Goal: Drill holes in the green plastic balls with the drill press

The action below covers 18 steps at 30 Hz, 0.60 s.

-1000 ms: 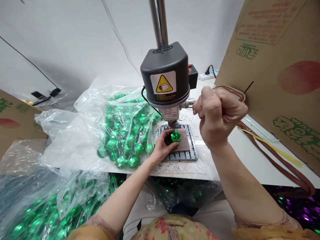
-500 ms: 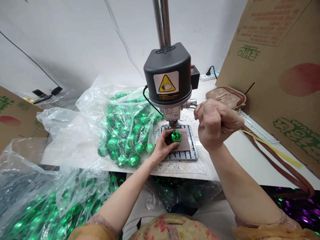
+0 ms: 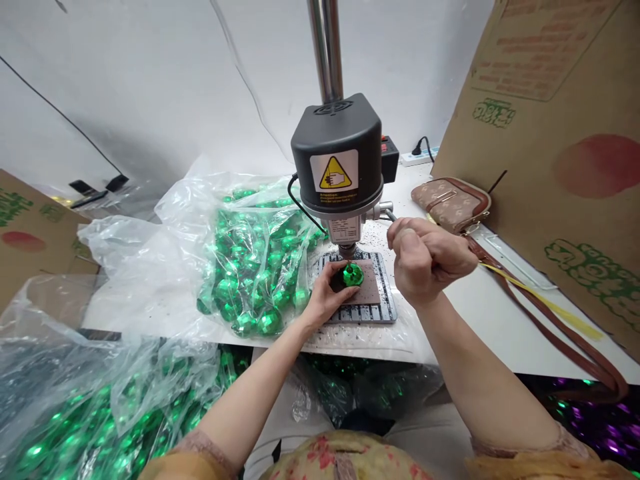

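A small black drill press (image 3: 336, 153) with a yellow warning label stands on the table. Under its chuck (image 3: 347, 251), a shiny green faceted ball (image 3: 353, 275) rests on a brown board over the slotted metal base (image 3: 385, 310). The thumb and fingers of my left hand (image 3: 330, 290) grip the ball from the left. My right hand (image 3: 430, 257) is closed around the feed lever (image 3: 390, 215) at the press's right side; most of the lever is hidden in the fist. Dark shavings lie scattered around the base.
Left of the press lies a clear plastic bag (image 3: 250, 280) full of green balls. More bagged green balls (image 3: 110, 420) sit below the table edge. A brown purse (image 3: 450, 203) with a long strap lies at right, before a large cardboard box (image 3: 550, 153).
My right hand has moved slightly down with the lever. My left hand keeps its hold on the ball in the same place, and the view has shifted a little.
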Tool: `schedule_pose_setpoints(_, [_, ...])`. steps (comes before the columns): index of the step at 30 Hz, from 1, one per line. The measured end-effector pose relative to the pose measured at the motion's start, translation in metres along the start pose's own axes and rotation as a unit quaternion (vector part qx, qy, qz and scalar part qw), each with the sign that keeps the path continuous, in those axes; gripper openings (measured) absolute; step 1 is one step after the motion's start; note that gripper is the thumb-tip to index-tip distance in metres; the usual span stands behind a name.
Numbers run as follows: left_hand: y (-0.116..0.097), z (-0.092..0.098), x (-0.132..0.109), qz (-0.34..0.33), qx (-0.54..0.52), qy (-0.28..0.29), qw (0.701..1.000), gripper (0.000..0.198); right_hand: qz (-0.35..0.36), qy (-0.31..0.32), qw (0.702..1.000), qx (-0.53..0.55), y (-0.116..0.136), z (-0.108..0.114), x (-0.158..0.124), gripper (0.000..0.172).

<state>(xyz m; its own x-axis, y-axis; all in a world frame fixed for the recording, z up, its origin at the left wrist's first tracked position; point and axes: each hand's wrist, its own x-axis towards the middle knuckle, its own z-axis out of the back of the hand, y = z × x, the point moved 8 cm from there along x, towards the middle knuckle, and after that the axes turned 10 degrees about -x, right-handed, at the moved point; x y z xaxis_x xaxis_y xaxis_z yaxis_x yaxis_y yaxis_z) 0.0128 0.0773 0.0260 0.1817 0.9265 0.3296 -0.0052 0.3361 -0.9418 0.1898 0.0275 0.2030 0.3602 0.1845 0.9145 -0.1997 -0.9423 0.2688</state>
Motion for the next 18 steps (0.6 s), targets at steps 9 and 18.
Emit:
schedule_pose_setpoints(9, [-0.001,-0.001,0.0,0.01,-0.014,0.0,1.0,0.054,0.015,0.011,1.0,0.021,0.001,0.002,-0.008,0.045])
schedule_pose_setpoints(18, [-0.004,0.0,-0.002,0.001,0.052,-0.039,0.998,0.049,-0.144,0.0,0.99,-0.013,-0.008,-0.011,0.031,0.046])
